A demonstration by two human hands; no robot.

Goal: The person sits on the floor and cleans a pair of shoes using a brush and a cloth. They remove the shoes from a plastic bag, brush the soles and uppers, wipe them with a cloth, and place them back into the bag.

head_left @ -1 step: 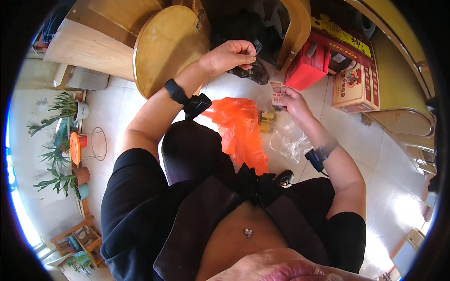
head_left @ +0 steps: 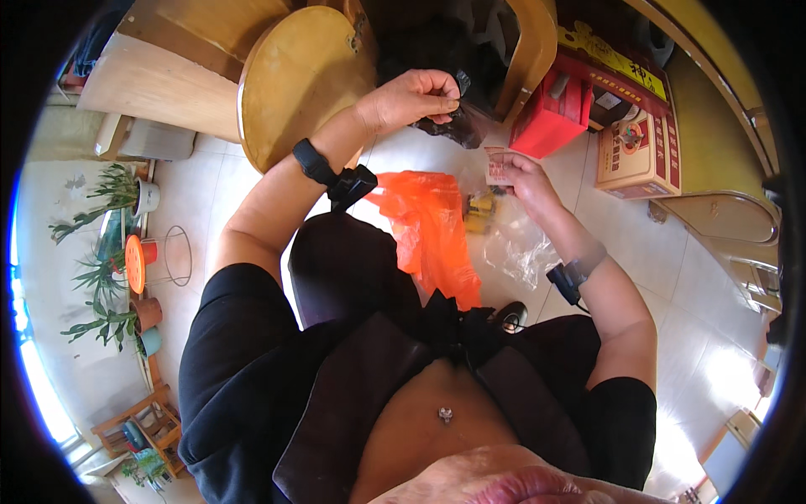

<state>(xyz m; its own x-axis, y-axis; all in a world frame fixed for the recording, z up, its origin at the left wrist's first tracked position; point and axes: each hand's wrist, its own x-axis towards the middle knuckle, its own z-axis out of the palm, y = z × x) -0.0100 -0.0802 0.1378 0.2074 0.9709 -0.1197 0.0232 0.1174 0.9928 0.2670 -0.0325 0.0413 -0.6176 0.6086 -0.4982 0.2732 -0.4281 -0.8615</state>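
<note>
My left hand (head_left: pixel 426 94) is closed in a pinch on the edge of a black plastic bag (head_left: pixel 462 130), which hangs below the fingers in front of a dark recess. To the right and nearer, my right hand (head_left: pixel 529 180) grips a small white packet (head_left: pixel 495 171) with red print between thumb and fingers. Under that hand a crumpled clear plastic bag (head_left: pixel 522 252) lies on the floor, next to a yellow item (head_left: pixel 478 213) whose kind I cannot make out. Left of these, an orange plastic bag (head_left: pixel 424 227) spreads out in front of my body.
A round wooden board (head_left: pixel 294 84) stands at the far left beside a wooden cabinet (head_left: pixel 159 84). At the far right are a red box (head_left: pixel 550 118) and a printed carton (head_left: pixel 638 160). Potted plants (head_left: pixel 113 197) and a wire stand (head_left: pixel 177 256) line the left side.
The packet in my right hand has tilted slightly. My left hand stays on the black bag.
</note>
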